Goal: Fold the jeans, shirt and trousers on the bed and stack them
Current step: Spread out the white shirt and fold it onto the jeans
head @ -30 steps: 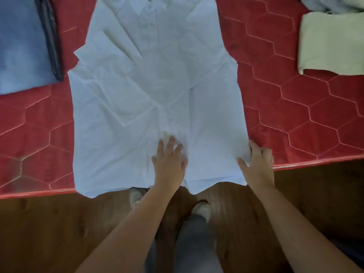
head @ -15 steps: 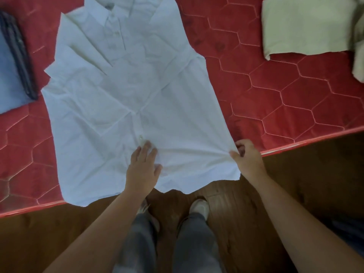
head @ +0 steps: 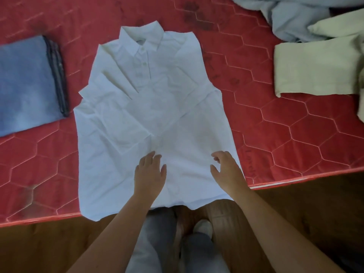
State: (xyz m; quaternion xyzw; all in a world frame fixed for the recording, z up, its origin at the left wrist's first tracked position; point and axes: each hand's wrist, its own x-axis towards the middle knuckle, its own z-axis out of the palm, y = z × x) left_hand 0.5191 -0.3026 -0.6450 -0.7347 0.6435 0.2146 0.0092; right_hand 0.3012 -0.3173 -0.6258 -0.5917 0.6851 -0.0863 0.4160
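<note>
A white collared shirt (head: 157, 107) lies face up on the red quilted bed (head: 295, 138), both sleeves folded in across its front, its hem hanging over the near edge. My left hand (head: 150, 174) rests flat on the lower middle of the shirt, fingers straight. Over the shirt's lower right side is my right hand (head: 226, 170), fingers spread and loosely bent, holding nothing. Folded blue jeans (head: 27, 85) lie at the left. Folded cream trousers (head: 315, 69) lie at the right.
A crumpled pale blue-grey cloth (head: 291, 14) sits at the back right, beside more cream fabric. The bed's near edge (head: 295, 181) runs across the view, with brown wooden floor (head: 39, 249) below it. My legs and shoes stand against the edge.
My right hand has let go of the shirt's lower right edge and moved inward over the cloth. The left hand stays flat on the shirt. The view has tilted up, showing the collar.
</note>
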